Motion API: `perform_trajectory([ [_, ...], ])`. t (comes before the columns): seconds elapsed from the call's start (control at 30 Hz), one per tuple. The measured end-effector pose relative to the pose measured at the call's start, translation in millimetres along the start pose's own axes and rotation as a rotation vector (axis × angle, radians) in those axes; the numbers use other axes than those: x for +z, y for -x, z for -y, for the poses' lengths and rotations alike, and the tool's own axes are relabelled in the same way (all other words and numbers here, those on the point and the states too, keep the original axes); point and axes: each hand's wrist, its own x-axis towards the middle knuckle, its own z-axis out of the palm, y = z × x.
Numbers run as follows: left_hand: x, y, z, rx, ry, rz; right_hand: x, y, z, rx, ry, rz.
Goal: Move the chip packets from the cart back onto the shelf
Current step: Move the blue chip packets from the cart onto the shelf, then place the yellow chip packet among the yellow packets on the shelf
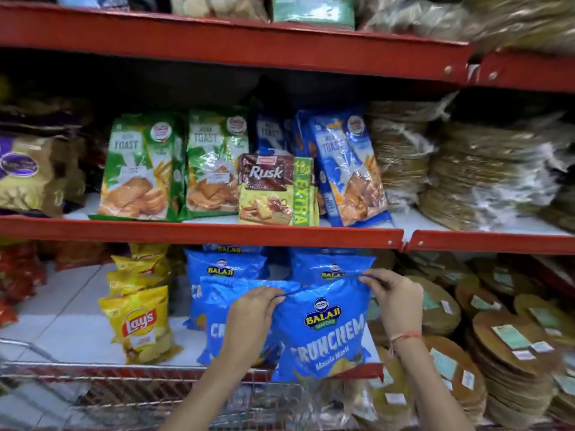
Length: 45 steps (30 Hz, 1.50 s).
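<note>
A blue Balaji Crunchem chip packet (326,334) hangs upright in front of the lower shelf (77,318). My left hand (255,309) pinches its top left corner and my right hand (392,297) pinches its top right corner. Its bottom edge reaches down to the shelf's red front lip. More blue Balaji packets (224,269) stand on the shelf behind it. Yellow Lay's packets (140,318) stand in a row to their left. The wire cart (149,396) lies below, at the bottom edge of the view.
The middle shelf holds green and blue toast packs (143,169) and a Rusk pack (273,191). Stacks of flat round papads in plastic (504,353) fill the right side. Red snack bags (15,275) sit at the far left. White shelf floor shows left of the Lay's.
</note>
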Motion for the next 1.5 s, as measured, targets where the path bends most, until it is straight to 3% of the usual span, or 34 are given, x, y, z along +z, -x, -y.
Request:
perform_trajectory([
  [0.1,30.7,-20.6,-16.0,0.042,-0.057,0.062,-2.4,-24.6,-26.6,0.047,0.051,0.013],
  [0.33,78.2,-52.4,-18.5,0.040,-0.335,0.406,7.5,-45.8,-67.6,0.148,0.274,0.160],
  [0.53,82.3,-52.2,-6.0,0.099,-0.319,0.420,19.8,-41.3,-55.9,0.126,0.399,0.272],
  [0.63,61.6,-46.5,8.8,0.108,-0.230,0.323,36.5,-32.4,-27.7,0.000,0.403,0.278],
  [0.83,-11.9,-22.5,74.1,0.050,-0.108,0.099,98.6,-3.1,49.6,-0.169,0.183,0.324],
  [0.97,-70.3,-12.9,137.0,-0.043,-0.133,0.067,156.4,19.6,108.9,-0.211,0.027,0.452],
  [1.1,-123.8,-7.1,202.3,-0.141,-0.221,0.042,222.6,38.7,158.0,-0.273,0.048,0.573],
  [1.23,-164.1,-11.8,246.3,-0.281,-0.287,0.108,288.1,50.3,196.0,-0.305,0.251,0.797],
  [1.37,-177.3,-17.3,287.8,-0.415,-0.395,0.297,328.6,57.2,208.6,-0.304,0.463,0.919],
  [1.5,-183.8,-23.3,303.3,-0.472,-0.354,0.384,347.1,61.6,207.3,-0.182,0.416,0.948],
])
